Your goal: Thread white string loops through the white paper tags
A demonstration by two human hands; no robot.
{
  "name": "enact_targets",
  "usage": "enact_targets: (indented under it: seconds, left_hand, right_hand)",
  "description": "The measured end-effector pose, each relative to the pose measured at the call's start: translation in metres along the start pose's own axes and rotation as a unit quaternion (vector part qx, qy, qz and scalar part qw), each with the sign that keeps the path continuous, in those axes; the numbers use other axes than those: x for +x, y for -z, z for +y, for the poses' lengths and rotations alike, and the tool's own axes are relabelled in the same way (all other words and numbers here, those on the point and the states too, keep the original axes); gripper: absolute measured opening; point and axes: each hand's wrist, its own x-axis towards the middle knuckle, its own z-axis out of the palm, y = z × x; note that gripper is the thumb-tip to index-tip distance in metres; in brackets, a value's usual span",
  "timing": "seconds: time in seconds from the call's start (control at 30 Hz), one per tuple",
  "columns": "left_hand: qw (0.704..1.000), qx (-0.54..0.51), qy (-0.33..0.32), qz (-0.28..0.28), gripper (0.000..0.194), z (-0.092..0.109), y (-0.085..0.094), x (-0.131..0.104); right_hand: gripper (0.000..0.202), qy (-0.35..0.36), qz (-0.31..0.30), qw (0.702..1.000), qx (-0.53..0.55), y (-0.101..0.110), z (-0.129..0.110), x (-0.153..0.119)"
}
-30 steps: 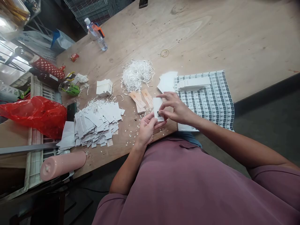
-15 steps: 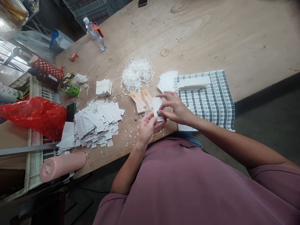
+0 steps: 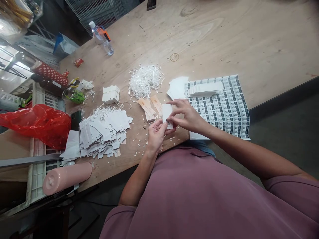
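My left hand [image 3: 157, 132] grips the lower part of a small white card [image 3: 167, 111], with its thumb on the front. From the right, my right hand [image 3: 183, 114] reaches over the same card, its fingertips on the card's face beside a small dark mark. Whether it pinches anything small there cannot be made out. Just beyond the card lie orange-and-cream cards [image 3: 147, 108]. A sheet of black-and-white printed labels [image 3: 229, 113] lies right of my hands, bearing a stack of white cards [image 3: 205, 88]. More white cards [image 3: 178, 87] touch its left edge.
White strings [image 3: 146, 79] lie in a heap mid-table. At the left are a large pile of white tags [image 3: 104, 129], a banded white stack [image 3: 110, 94], a pink bottle [image 3: 67, 177] and a red plastic bag [image 3: 37, 122]. A clear water bottle [image 3: 102, 38] stands farther back.
The fingertips of my right hand have shifted slightly on the card's face. Both hands otherwise keep their places around the card.
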Motion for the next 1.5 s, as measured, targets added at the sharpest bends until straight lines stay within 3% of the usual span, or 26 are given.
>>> enact_targets:
  seconds: [0.07, 0.17, 0.27, 0.33, 0.43, 0.6, 0.7, 0.8, 0.9, 1.03, 1.13, 1.2, 1.27, 1.33, 1.4, 1.5]
  left_hand:
    - [1.0, -0.003, -0.011, -0.001, 0.04, 0.002, 0.0, 0.0]
    - [1.0, -0.004, -0.016, -0.002, 0.04, 0.006, 0.002, -0.002]
    - [1.0, 0.008, 0.002, -0.006, 0.041, 0.009, 0.003, -0.008]
    - [1.0, 0.016, 0.012, -0.013, 0.043, 0.01, 0.004, -0.012]
    - [1.0, 0.016, 0.022, -0.014, 0.045, 0.01, 0.003, -0.01]
    - [0.999, 0.032, 0.032, 0.011, 0.05, 0.004, 0.0, 0.003]
    - [0.999, 0.042, 0.006, -0.014, 0.053, 0.002, -0.001, 0.001]
    - [0.998, 0.032, 0.014, -0.047, 0.054, 0.002, -0.002, -0.005]
    - [0.999, 0.036, 0.026, -0.03, 0.05, 0.001, 0.0, -0.008]
    - [0.975, 0.205, -0.072, 0.051, 0.033, -0.003, 0.016, -0.007]
    - [0.892, 0.41, -0.172, 0.085, 0.034, -0.009, 0.034, -0.007]
    - [0.835, 0.494, -0.218, 0.108, 0.021, -0.012, 0.044, -0.006]
    - [0.803, 0.525, -0.251, 0.128, 0.016, -0.011, 0.052, -0.006]
    - [0.796, 0.522, -0.271, 0.143, 0.026, -0.006, 0.06, -0.007]
    - [0.8, 0.507, -0.278, 0.158, 0.027, 0.002, 0.07, -0.009]
    - [0.81, 0.488, -0.266, 0.188, 0.027, 0.016, 0.088, -0.015]
  right_hand:
    - [0.021, 0.003, 0.02, 1.0, 0.001, 0.0, -0.004, 0.001]
    - [0.01, -0.016, 0.074, 0.997, 0.008, 0.003, -0.007, 0.006]
    - [0.052, -0.077, 0.126, 0.986, 0.071, 0.01, -0.005, 0.014]
    - [0.06, -0.112, 0.091, 0.978, 0.153, 0.011, -0.002, 0.017]
    - [0.047, -0.135, 0.018, 0.957, 0.257, 0.004, 0.0, 0.017]
    - [0.036, -0.127, 0.057, 0.95, 0.281, -0.008, -0.004, 0.013]
    - [0.039, -0.141, 0.068, 0.943, 0.292, -0.006, -0.003, 0.014]
    - [0.043, -0.159, 0.064, 0.933, 0.316, -0.007, 0.0, 0.012]
    - [0.048, -0.152, 0.037, 0.934, 0.321, -0.012, 0.002, 0.007]
    - [0.033, -0.076, 0.024, 0.976, 0.2, 0.001, 0.016, 0.014]
    - [0.022, 0.013, 0.066, 0.997, -0.04, 0.031, 0.039, 0.047]
    - [0.021, 0.041, 0.014, 0.981, -0.188, 0.05, 0.053, 0.078]
    - [0.038, 0.05, -0.101, 0.949, -0.293, 0.059, 0.062, 0.108]
    - [0.056, 0.044, -0.209, 0.913, -0.349, 0.057, 0.067, 0.131]
    - [0.053, 0.035, -0.27, 0.89, -0.366, 0.05, 0.072, 0.144]
    - [0.047, 0.04, -0.264, 0.897, -0.351, 0.042, 0.085, 0.149]
